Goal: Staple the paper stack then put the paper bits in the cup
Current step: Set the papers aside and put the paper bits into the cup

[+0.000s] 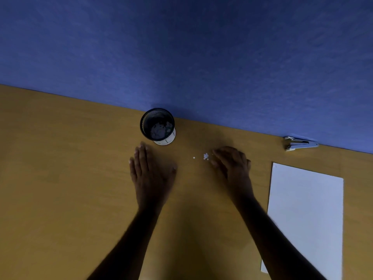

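Fingers of right hand [232, 164] curl loosely beside paper bits [205, 156], grasping nothing, apparently herding them. Left hand [151, 170] lies flat, released, likely a stop. Cup [157, 124] stands at desk's [60, 178] back edge; paper stack [306, 215] and stapler [300, 143] parked right.

A white rectangular paper stack [306, 215] lies flat on the right of the table. Tiny white paper bits [205, 156] sit clustered between it and the round black mesh cup [157, 126], which stands upright with paper scraps inside.
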Tool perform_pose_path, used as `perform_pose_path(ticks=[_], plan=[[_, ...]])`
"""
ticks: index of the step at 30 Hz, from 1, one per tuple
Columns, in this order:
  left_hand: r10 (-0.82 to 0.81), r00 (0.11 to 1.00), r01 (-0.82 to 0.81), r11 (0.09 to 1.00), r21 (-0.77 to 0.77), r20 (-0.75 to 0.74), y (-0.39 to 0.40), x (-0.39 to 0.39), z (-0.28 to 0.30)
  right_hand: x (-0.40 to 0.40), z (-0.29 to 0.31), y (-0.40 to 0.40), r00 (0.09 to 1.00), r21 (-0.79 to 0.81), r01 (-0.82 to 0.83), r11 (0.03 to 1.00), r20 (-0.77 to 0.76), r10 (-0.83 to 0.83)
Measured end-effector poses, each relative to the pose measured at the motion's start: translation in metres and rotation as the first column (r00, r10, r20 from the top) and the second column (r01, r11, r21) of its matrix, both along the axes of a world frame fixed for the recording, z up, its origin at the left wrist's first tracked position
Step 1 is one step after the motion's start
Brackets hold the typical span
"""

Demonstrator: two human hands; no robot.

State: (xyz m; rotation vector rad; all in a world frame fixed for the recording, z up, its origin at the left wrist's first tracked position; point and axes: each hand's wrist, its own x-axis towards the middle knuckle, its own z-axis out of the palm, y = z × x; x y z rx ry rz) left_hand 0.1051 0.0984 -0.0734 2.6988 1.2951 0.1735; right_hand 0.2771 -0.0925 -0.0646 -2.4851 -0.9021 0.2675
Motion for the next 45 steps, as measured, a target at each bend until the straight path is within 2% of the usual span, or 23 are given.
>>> perform_pose_path(ticks=[7, 17, 22, 28, 31, 34, 37, 39, 41, 43, 45], plan=[[0.004, 1.0, -0.004, 1.0, -0.016, -0.003, 0.0, 0.0, 0.0, 0.008, -0.002, 0.014, 0.999, 0.033, -0.03, 0.999, 0.015, 0.03], [0.007, 1.0, -0.007, 1.0, -0.015, 0.002, 0.0, 0.0, 0.0, 0.001, 0.0, 0.024, 0.998, 0.065, 0.053, 0.997, 0.032, -0.055], [0.011, 1.0, -0.011, 1.0, -0.018, 0.002, 0.0, 0.001, 0.001, -0.003, 0.002, 0.027, 0.998, -0.003, 0.023, 1.0, 0.064, -0.022], [0.005, 1.0, -0.004, 1.0, -0.029, 0.01, 0.0, 0.0, 0.001, -0.002, 0.0, 0.035, 0.97, -0.118, -0.046, 0.992, 0.234, 0.073], [0.005, 1.0, -0.005, 1.0, -0.025, 0.011, -0.001, 0.0, 0.002, -0.002, -0.002, 0.037, 0.958, -0.187, -0.063, 0.98, 0.265, 0.112], [-0.004, 1.0, 0.004, 1.0, -0.019, 0.026, -0.001, -0.001, 0.001, 0.0, -0.002, 0.039, 0.983, -0.161, -0.038, 0.986, 0.172, 0.066], [0.005, 1.0, -0.005, 1.0, -0.018, 0.021, -0.001, -0.001, 0.002, 0.002, 0.003, 0.038, 0.997, -0.028, 0.022, 0.999, -0.069, -0.024], [0.003, 1.0, -0.003, 1.0, -0.022, 0.017, -0.001, -0.001, 0.002, 0.003, 0.013, 0.039, 0.967, 0.108, 0.137, 0.985, -0.231, -0.109], [0.001, 1.0, -0.001, 1.0, -0.021, 0.015, -0.001, 0.0, 0.001, 0.005, 0.033, 0.047, 0.903, 0.238, 0.276, 0.931, -0.396, -0.167], [0.003, 1.0, -0.003, 1.0, -0.023, 0.018, 0.0, 0.0, 0.001, 0.007, 0.057, 0.059, 0.838, 0.298, 0.357, 0.885, -0.521, -0.162], [0.009, 1.0, -0.009, 1.0, -0.029, 0.017, 0.0, 0.0, 0.001, 0.008, 0.08, 0.073, 0.809, 0.344, 0.36, 0.867, -0.578, -0.107]])
